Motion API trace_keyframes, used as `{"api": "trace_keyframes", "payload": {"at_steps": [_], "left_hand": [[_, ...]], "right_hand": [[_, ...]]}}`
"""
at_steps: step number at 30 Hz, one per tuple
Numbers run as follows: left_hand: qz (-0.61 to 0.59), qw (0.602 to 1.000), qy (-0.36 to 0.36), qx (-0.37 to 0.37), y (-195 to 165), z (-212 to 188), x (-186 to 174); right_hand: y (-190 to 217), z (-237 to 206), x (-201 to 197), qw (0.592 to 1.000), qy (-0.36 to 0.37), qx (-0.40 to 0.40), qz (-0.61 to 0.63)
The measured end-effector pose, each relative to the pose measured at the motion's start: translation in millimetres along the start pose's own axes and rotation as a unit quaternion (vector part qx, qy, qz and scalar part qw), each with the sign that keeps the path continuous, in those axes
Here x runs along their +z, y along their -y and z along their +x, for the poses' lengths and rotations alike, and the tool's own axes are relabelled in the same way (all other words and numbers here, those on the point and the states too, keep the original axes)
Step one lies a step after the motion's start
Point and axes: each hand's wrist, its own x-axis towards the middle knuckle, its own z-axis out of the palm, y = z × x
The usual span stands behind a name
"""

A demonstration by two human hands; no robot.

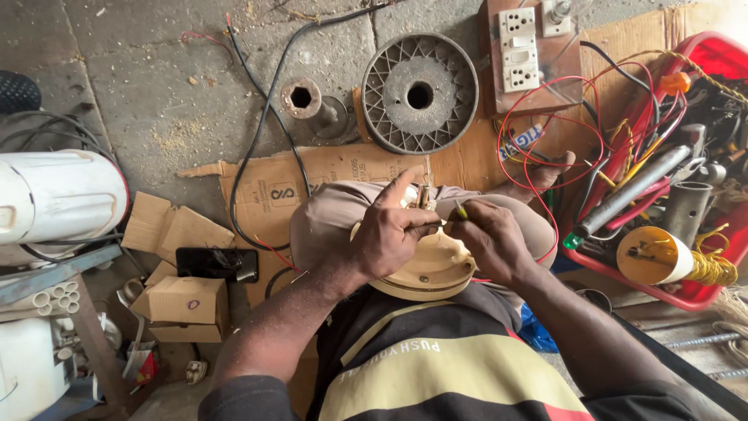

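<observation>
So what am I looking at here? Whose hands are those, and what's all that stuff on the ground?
The camera sits on a person's head and looks down, so you see their own two arms. The person sits on the floor with a round cream casing on their lap. The left hand steadies its top, and the right hand holds a thin tool with a yellow-green tip against it. Around them lie flattened cardboard, a grey spoked wheel, a switch board, loose red wire, a phone, and a red tray full of tools.
</observation>
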Motion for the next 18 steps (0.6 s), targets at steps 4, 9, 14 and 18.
{"api": "trace_keyframes", "payload": {"at_steps": [4, 9, 14, 18], "left_hand": [[-0.048, 0.997, -0.024, -0.051, -0.8, -1.1, 4.0], [-0.035, 0.995, -0.011, -0.089, -0.9, 5.7, 7.1], [-0.038, 0.995, -0.032, -0.092, -4.3, 7.7, 10.7], [-0.051, 0.994, -0.030, -0.097, -5.4, 8.4, 11.5]], "right_hand": [[-12.0, 6.7, 3.1, 0.919, -0.004, 0.253, 0.301], [-10.7, 10.6, -4.2, 0.949, -0.008, 0.226, 0.218], [-3.5, 1.5, -21.2, 0.961, -0.052, 0.229, 0.147], [-3.8, -0.9, -18.5, 0.995, -0.054, 0.066, 0.044]]}}
